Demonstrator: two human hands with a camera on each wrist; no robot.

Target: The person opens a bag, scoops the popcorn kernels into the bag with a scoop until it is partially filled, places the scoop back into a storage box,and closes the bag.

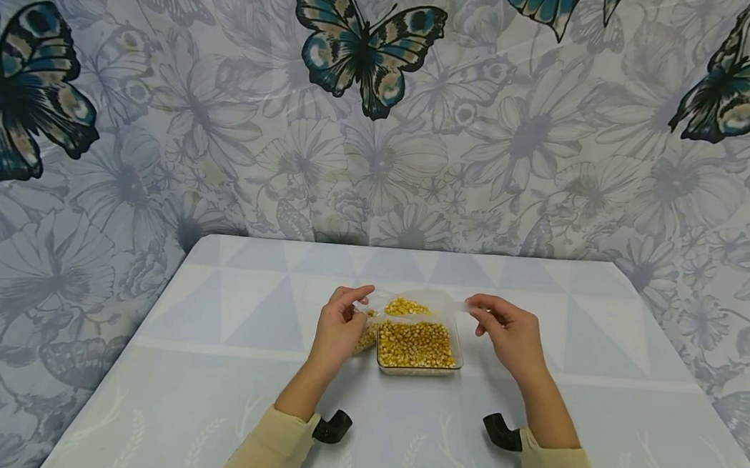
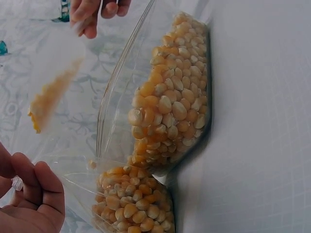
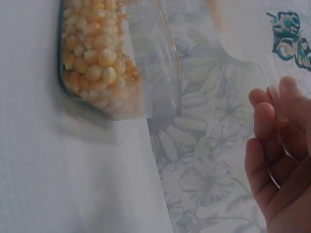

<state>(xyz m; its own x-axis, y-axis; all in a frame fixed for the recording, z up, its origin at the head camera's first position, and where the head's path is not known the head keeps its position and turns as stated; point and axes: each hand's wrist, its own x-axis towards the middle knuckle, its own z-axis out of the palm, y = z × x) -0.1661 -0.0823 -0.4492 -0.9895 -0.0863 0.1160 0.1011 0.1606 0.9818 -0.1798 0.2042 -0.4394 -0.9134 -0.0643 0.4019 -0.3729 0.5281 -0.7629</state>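
A clear rectangular container (image 1: 416, 345) full of corn kernels (image 2: 170, 102) sits on the table between the hands. Against its left side leans a clear plastic bag (image 1: 366, 339), also with kernels inside. My left hand (image 1: 342, 325) pinches the bag's upper edge, its fingers curled in the left wrist view. With thumb and fingers, my right hand (image 1: 504, 331) grips the thin handle of a translucent white scoop (image 3: 243, 34). The scoop holds a heap of yellow kernels (image 1: 407, 307) and is raised above the container's far side. It looks blurred in the left wrist view.
The pale table (image 1: 243, 383) has a triangle pattern toward the back. Behind it hangs a floral cloth (image 1: 385, 170) with butterflies. A black curved piece (image 1: 333, 427) sticks out at the left cuff, and another black piece (image 1: 502, 433) at the right cuff.
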